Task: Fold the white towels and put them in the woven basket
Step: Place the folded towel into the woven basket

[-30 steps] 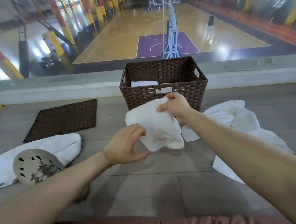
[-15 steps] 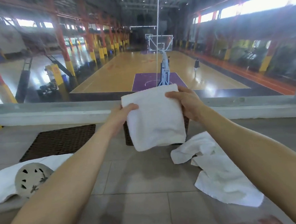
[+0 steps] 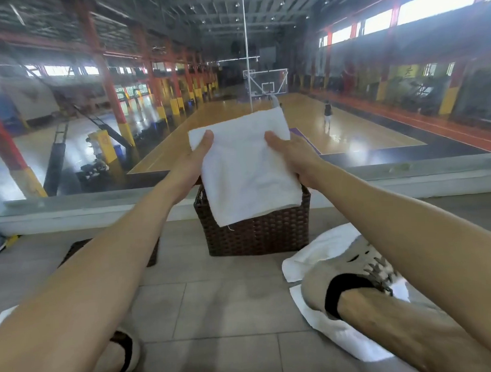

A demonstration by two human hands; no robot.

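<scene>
I hold a folded white towel up with both hands, right above the brown woven basket. My left hand grips its upper left corner, my right hand its right edge. The towel hangs down over the basket's top, hiding its opening. Another white towel lies crumpled on the floor to the right, partly under my right shoe. A corner of a third white towel shows at the left edge.
The basket's flat woven lid lies on the tiled floor to the left, mostly behind my left arm. My left shoe rests at lower left. Behind the basket runs a low ledge with glass overlooking a basketball court.
Both hands lifted the towel from low in front of the basket and spread it flat above it. The view tilted upward, and my right foot came forward onto the floor towel.
</scene>
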